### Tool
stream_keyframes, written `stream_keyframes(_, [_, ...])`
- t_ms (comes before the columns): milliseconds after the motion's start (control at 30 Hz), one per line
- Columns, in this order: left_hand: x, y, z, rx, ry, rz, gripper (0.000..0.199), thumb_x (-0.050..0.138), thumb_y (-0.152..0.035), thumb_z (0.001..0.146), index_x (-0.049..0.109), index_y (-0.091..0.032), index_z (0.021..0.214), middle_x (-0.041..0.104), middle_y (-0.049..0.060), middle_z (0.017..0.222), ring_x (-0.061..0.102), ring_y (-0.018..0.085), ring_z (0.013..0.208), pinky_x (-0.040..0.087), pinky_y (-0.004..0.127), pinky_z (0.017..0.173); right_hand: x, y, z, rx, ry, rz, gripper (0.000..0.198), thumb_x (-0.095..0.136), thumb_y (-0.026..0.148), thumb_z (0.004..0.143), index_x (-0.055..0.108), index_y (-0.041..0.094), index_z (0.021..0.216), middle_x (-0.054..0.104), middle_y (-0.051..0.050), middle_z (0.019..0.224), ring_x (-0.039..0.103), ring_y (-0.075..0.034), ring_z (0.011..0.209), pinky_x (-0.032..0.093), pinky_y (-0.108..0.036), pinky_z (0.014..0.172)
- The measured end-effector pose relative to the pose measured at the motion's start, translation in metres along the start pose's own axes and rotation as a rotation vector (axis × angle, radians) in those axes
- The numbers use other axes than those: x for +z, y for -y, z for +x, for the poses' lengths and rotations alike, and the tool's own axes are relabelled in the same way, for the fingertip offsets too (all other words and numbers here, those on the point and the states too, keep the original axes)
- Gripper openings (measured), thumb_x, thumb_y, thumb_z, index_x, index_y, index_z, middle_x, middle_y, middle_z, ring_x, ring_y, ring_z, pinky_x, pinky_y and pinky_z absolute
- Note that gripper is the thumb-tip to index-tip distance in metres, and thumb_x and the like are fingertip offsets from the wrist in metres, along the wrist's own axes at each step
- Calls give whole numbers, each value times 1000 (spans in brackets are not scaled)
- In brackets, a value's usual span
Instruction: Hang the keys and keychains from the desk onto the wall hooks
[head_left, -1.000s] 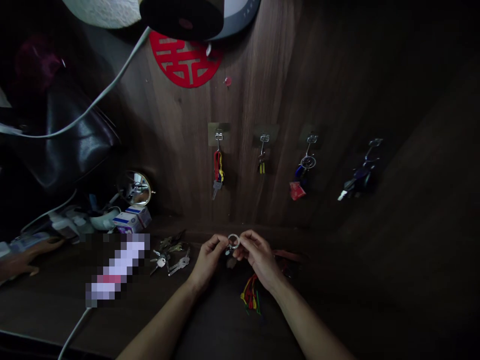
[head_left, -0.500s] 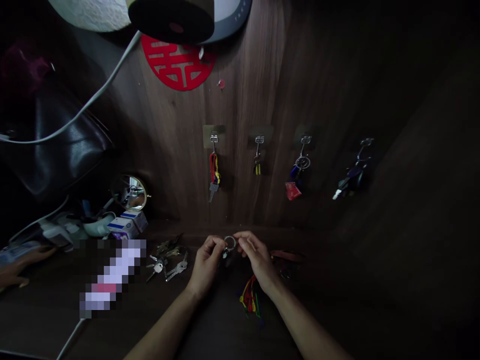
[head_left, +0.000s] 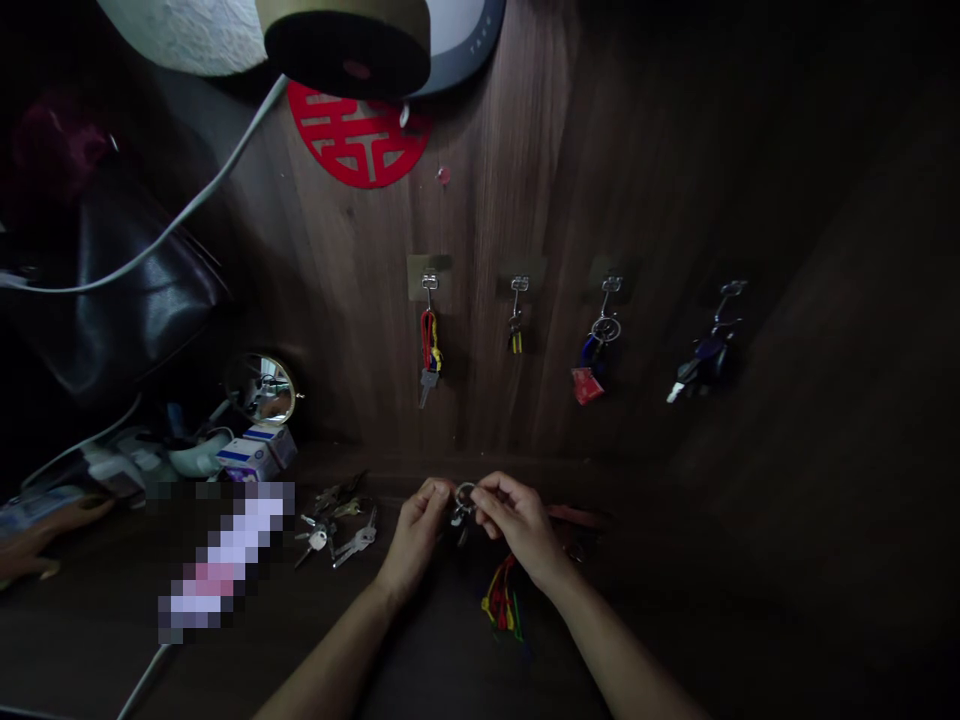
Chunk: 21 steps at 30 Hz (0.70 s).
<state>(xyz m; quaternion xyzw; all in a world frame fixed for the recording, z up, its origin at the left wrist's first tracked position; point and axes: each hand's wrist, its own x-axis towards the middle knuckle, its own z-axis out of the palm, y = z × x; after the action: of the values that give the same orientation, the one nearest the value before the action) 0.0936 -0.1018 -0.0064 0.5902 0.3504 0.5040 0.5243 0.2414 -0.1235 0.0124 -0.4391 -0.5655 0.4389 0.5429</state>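
Note:
Between my two hands is a metal key ring (head_left: 465, 490), with a small key (head_left: 460, 518) hanging from it. My left hand (head_left: 420, 525) pinches at the left side of the ring, thumb against bent fingers. My right hand (head_left: 521, 520) closes thumb and fingers on the ring's right edge. Fingertips partly hide the ring. On the surface left of my hands lie several loose keys (head_left: 355, 540). Below my right hand lies a bunch of red, yellow and green cords (head_left: 501, 605), and a reddish-brown strap (head_left: 577, 516) lies beyond it.
Four is avoided here: several wall hooks hold keys, including a key on a red-yellow cord (head_left: 428, 345) and a red tag (head_left: 586, 385). A round mirror (head_left: 270, 390), small boxes (head_left: 255, 455) and a white cable (head_left: 195, 205) are at left. A red paper-cut ornament (head_left: 360, 150) is above.
My right hand has moved left and its fingers have closed on the key ring. The ring has shifted slightly down and right. The view has tilted up a little.

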Motion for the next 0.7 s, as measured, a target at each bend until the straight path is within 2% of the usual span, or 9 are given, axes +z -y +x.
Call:
stream_keyframes(133, [-5,6,3,-37,-71,24,35,46,-46,84,63,-15,84,63,3,85,54,18,85,42,26,78,-2,2,1,-50,-87,23,27,59,45,76,57,18,73,54,4,55,44,-7,44,33,-20,43])
stream_keyframes(300, [-9,12,8,-8,-125,89,36,48,-47,82,64,-15,82,64,4,84,56,18,85,42,27,79,-11,5,2,-77,-163,65,27,60,45,76,56,18,73,53,3,56,44,-7,45,34,-21,44])
stream_keyframes(533, [-2,3,-1,84,-14,291,31,48,-44,83,63,-17,82,65,4,84,58,19,84,44,28,79,-25,9,2,-122,-261,77,24,61,43,76,58,19,75,54,3,57,45,-8,46,37,-20,44])
stream_keyframes(700, [-4,11,0,120,55,502,27,48,-42,82,63,-21,82,66,5,84,60,20,84,45,31,80,-50,22,0,-88,-476,74,28,63,46,73,58,20,81,53,2,59,43,-9,46,32,-18,34])
